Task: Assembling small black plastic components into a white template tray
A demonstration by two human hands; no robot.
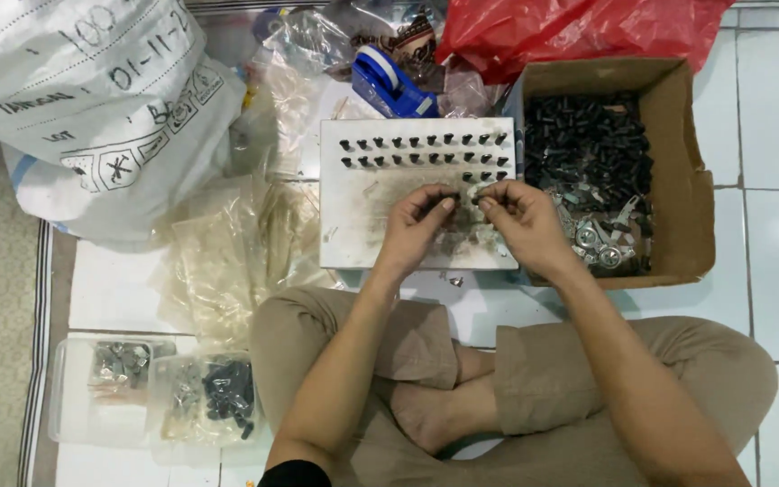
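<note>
L hand & R hand over tray near edge, fingertips pinched on tiny part, too small to ID; box at R.

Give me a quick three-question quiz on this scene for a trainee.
1. True or false: the cardboard box of black and metal parts lies beside the right hand.
2. What stands in rows on the white board?
3. Which lies behind the board? A) blue tape dispenser B) clear tubs

Key:
1. True.
2. Small black parts, in two rows along the far edge.
3. A; the tubs sit near the left knee. The left hand meets the right over the board.
</note>
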